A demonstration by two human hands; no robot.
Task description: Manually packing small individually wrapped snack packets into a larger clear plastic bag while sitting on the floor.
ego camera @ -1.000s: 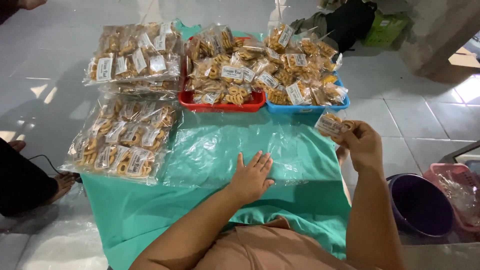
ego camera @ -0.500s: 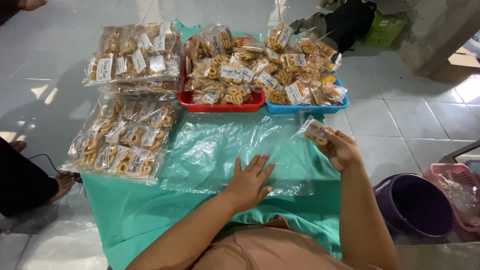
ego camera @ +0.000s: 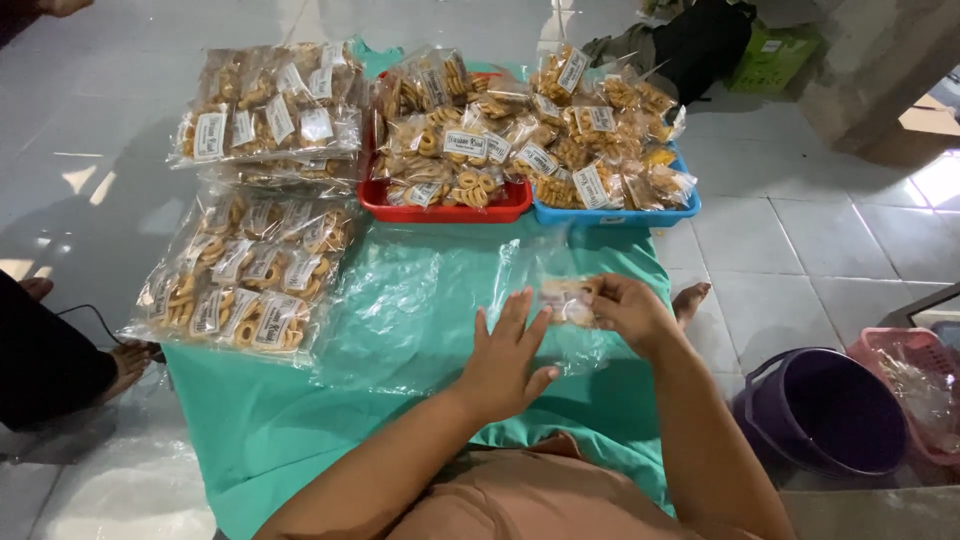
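Small clear packet of ring-shaped snacks (ego camera: pixel 566 300) pinched in right hand (ego camera: pixel 625 312); left hand (ego camera: pixel 503 358) lies flat, fingers spread, on large clear plastic bag (ego camera: pixel 420 300) beside it.

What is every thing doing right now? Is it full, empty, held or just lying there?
Small snack packet: sealed, held in the right hand.
Left hand: flat, fingers spread on the big clear bag.
Big clear bag: lying flat on the green cloth, open end lifted.
Red tray: heaped with packets.
Blue tray: heaped with packets.
Two filled big bags: lying beside the trays.
Purple bucket: upright; contents unclear.
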